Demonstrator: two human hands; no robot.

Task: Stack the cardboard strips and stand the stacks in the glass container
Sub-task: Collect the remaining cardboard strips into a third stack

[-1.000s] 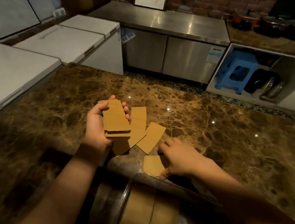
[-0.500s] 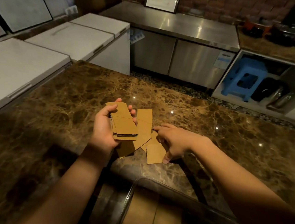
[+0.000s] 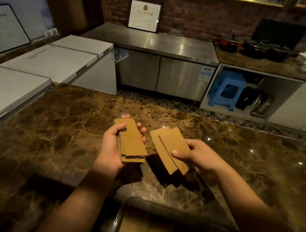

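My left hand (image 3: 109, 147) holds a thick stack of brown cardboard strips (image 3: 132, 143) above the marble counter, thumb on top and fingers along the far side. To its right, my right hand (image 3: 194, 152) grips a few loose cardboard strips (image 3: 168, 146), fanned and lifted off the counter, thumb pressed on the top one. The two bundles are a short gap apart. The glass container (image 3: 119, 218) sits at the bottom edge near me, with brown cardboard stacks (image 3: 135, 229) standing inside it.
The brown marble counter (image 3: 54, 135) spreads around both hands. White chest freezers (image 3: 47, 64) stand to the left. A steel cabinet (image 3: 161, 74) and a blue stool (image 3: 225, 89) lie beyond the counter's far edge.
My right hand has gathered the loose strips off the counter and lifted them. The left hand keeps its stack. No strips lie on the counter now.
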